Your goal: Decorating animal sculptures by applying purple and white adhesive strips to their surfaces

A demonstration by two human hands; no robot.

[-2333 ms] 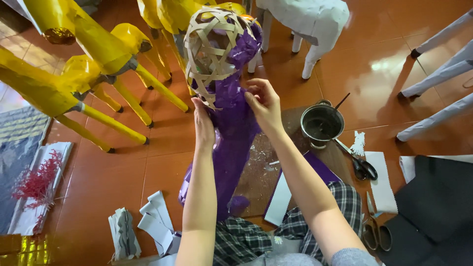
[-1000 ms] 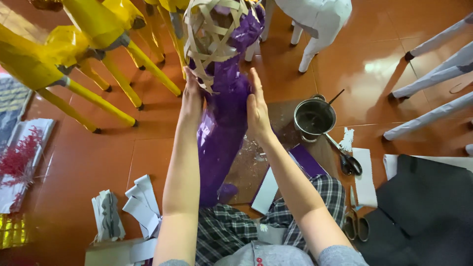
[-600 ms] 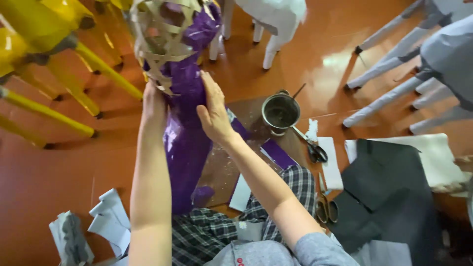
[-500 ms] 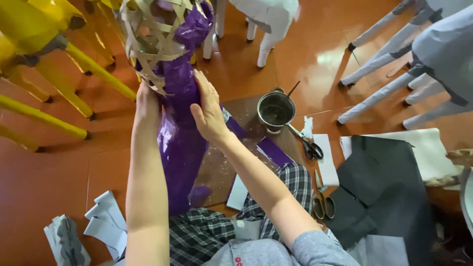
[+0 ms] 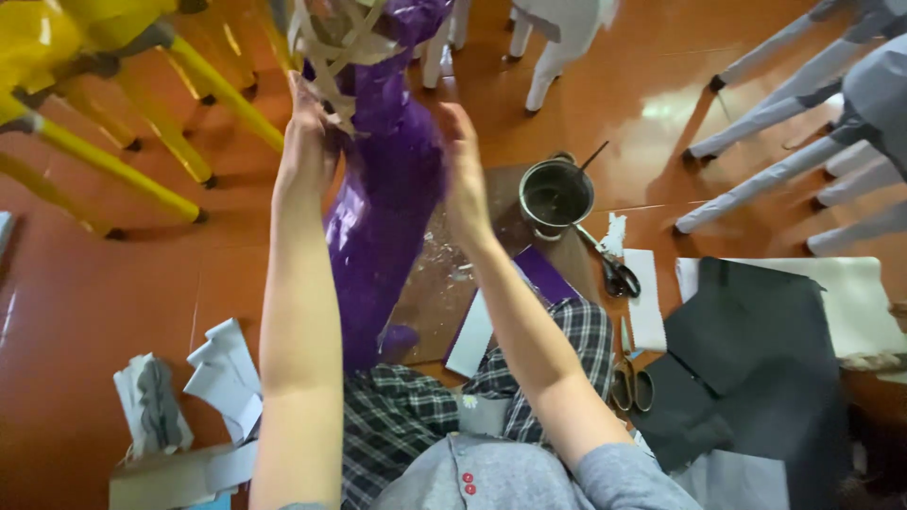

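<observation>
Yellow figure legs (image 5: 123,170) stand at left. The left hand (image 5: 307,142) and right hand (image 5: 465,179) press flat w/ open palms on both sides of the purple paper figure (image 5: 387,208) (probably to smooth the paper), upright on the floor; metal pot (image 5: 556,194) and scissors (image 5: 619,276) lie right.

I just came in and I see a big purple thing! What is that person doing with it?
A person sits on the orange floor with both hands up on a tall purple paper-covered figure. The left hand presses its side, just below a head made of bare woven strips. The right hand lies flat against the other side. A metal pot with a stick in it, scissors and cut paper pieces lie around.
</observation>
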